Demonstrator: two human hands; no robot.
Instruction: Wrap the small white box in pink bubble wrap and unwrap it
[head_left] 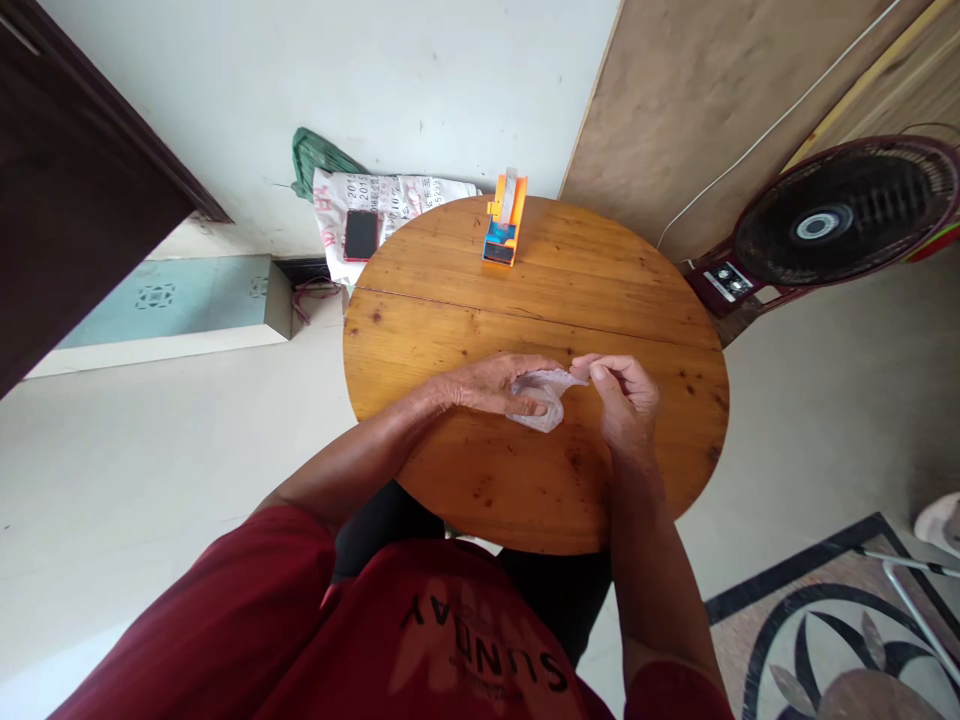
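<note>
Above the near half of a round wooden table [450, 470], a crumpled, see-through plastic bag [546, 412] is between my two hands. My left hand [499, 382] is wrapped round the bag from the left, its thumb across the front. From the right, my right hand [626, 395] pinches a drawn-out edge of the plastic between thumb and fingers. At the table's far edge stands an orange and blue tape dispenser [504, 222] with a roll of clear tape, apart from both hands.
A dark phone [361, 235] lies on a printed white sack [405, 200] beyond the table's left rim, near a green bag [319, 155]. At the right stands a dark red fan [840, 220]. A pale box-like ledge [165, 300] lies left.
</note>
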